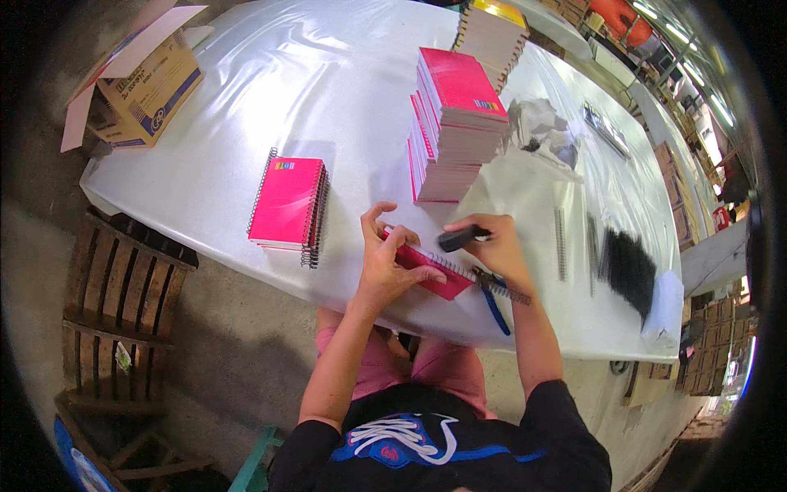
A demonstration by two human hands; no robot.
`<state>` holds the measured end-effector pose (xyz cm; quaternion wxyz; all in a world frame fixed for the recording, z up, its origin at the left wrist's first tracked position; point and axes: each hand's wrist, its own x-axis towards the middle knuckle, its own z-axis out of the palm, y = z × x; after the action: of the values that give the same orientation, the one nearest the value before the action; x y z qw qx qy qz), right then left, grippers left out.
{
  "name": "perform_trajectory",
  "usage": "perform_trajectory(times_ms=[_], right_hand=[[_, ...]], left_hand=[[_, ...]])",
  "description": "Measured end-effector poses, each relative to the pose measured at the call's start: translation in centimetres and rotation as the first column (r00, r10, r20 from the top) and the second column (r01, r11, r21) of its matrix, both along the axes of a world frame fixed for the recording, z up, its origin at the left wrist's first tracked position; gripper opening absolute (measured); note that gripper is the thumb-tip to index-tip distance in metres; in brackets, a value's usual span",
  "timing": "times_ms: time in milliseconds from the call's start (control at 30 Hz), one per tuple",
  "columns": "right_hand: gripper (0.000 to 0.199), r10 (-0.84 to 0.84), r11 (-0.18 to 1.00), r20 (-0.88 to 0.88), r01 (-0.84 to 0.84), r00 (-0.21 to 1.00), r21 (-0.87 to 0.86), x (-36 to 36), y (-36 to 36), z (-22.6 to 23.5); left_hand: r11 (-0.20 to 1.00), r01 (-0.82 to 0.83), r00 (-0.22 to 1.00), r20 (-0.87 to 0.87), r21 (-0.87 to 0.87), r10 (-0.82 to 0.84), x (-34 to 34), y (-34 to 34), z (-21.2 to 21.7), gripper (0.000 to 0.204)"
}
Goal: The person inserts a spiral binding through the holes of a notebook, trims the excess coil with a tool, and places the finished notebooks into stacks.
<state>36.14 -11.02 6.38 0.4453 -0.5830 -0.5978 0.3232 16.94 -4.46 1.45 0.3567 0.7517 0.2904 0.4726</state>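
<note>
Shirt below notebook; left hand pinches it, right hand grips tool beside it; steady hold likely keeps coil even.

Red notebook, partly covered by left hand, black object, partly covered by right hand, yellow-topped stack, base hidden, green furniture, cut by lower edge

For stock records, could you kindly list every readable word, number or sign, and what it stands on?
Wording located, not copied:
Spiral-bound red notebook in left hand: none readable.
Red-covered spiral-bound notebook pile: multicoloured title.
Tall red-topped paper stack: similar title.
Open brown cardboard box: dark print, partly blurred.
</note>
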Motion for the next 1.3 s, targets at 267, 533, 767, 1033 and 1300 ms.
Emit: perform_trajectory(times_ms=[267, 533, 767, 1033, 1300], right_hand=[[0.017, 0.092, 0.987, -0.183, -0.065, 0.979, 0.149, -0.6, 0.2, 0.3], [0.038, -0.149, 0.988, 0.489, 0.106, 0.859, 0.115, 1.1, -0.5, 2.5], [0.015, -0.141, 0.982, 0.835, -0.032, 0.531, 0.186, -4.1, -1.4, 2.7], [0.025, -0.166, 0.981, 0.452, 0.191, 0.876, -0.011, -3.8, -1.2, 2.0], [0.03, -0.085, 0.993, 0.668, 0.006, 0.74, 0.12, -2.7, -1.7, 1.5]], left_hand=[[0.991, 0.077, 0.99, 0.125, -0.113, -0.063, -0.1, 0.2, -1.8, 0.048], [0.995, -0.063, 0.998, -0.005, 0.077, 0.063, -0.1, -1.1, -0.3, 0.037], [0.975, -0.135, 0.99, -0.012, 0.178, 0.139, 0.5, -1.6, -0.8, 0.038], [0.988, -0.095, 0.995, -0.009, 0.123, 0.097, 0.1, -1.7, -1.1, 0.039], [0.984, -0.1, 0.995, -0.003, 0.145, 0.102, 0.3, -1.9, -0.5, 0.04]])
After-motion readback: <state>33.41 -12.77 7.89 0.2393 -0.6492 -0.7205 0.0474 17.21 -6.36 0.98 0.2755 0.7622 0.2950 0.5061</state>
